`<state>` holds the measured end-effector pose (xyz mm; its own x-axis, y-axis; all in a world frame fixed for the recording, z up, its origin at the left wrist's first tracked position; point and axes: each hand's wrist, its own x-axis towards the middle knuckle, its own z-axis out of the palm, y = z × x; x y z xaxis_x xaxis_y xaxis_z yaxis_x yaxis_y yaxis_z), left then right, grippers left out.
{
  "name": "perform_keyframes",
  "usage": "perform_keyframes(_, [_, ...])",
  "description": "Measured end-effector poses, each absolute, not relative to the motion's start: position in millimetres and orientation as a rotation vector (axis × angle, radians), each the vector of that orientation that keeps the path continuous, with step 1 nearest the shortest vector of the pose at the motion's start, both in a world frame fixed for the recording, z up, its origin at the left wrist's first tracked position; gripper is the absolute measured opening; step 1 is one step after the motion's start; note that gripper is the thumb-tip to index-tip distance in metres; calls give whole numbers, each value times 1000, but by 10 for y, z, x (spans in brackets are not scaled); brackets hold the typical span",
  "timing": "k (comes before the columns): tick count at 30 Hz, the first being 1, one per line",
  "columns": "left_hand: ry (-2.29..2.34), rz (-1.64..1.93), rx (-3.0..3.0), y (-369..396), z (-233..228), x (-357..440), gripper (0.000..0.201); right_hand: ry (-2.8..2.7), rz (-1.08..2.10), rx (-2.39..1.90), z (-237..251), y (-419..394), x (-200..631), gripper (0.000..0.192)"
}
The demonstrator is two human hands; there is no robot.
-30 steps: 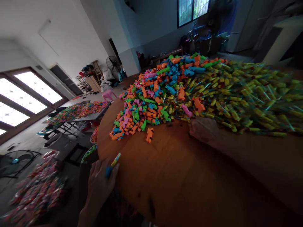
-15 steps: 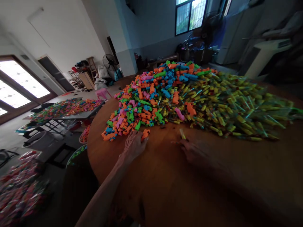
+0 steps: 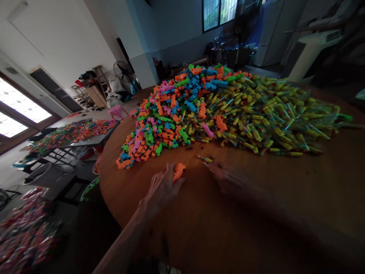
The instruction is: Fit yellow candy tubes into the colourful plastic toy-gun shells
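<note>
The left hand (image 3: 162, 188) lies on the table (image 3: 256, 213) toward its left edge, fingers pinched around an orange piece (image 3: 178, 171) — a small, blocky moulded-plastic part, matt and bright. The piece sits just clear of the heap's near fringe, on bare wood, so the grip looks like that of a single part taken out of the mass rather than a handful.

The right hand (image 3: 228, 179) is blurred. It rests low on the table close to the left hand, its fingertips at a thin yellow tube (image 3: 205, 159) with a dark tip; whether the fingers close on the tube or only touch it, I cannot tell.

Behind both hands the stock is heaped in two sorts, side by side and overlapping:
- the blocks (image 3: 171, 114) — orange, blue, green and pink, chunky and angular, spilling toward the left edge;
- the tubes (image 3: 279, 114) — slim, yellow-green, glossy as if film-wrapped, lying mostly in one direction toward the right edge.

The table is round, of reddish-brown varnished wood, smooth and bare along its near edge. That open strip appears to serve as working space, with both sorts in reach.
</note>
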<state>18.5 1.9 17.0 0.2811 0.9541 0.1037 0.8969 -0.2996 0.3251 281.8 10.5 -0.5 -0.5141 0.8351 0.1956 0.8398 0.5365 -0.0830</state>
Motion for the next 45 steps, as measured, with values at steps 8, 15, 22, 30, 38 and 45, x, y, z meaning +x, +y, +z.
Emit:
perform_keyframes(8, [1370, 410, 2446, -133, 307, 152, 44, -2695, 317, -1366, 306, -161, 2753, 24])
perform_keyframes(15, [1335, 250, 2718, -1, 337, 48, 51, -2762, 86, -1387, 178, -106, 2779, 25])
perform_keyframes(22, [1220, 386, 2780, 99, 324, 149, 27, -2657, 12, -1370, 175, -122, 2704, 25])
perform_keyframes(30, [1384, 526, 2740, 87, 253, 157, 35, -2575, 146, -1273, 10, -92, 2669, 26])
perform_keyframes(38, [1929, 544, 2332, -245, 303, 324, 37, -2501, 119, -1288, -65, -101, 2663, 24])
perform_keyframes(45, [1805, 490, 2372, -66, 244, 404, 34, -2474, 139, -1234, -46, -126, 2687, 27])
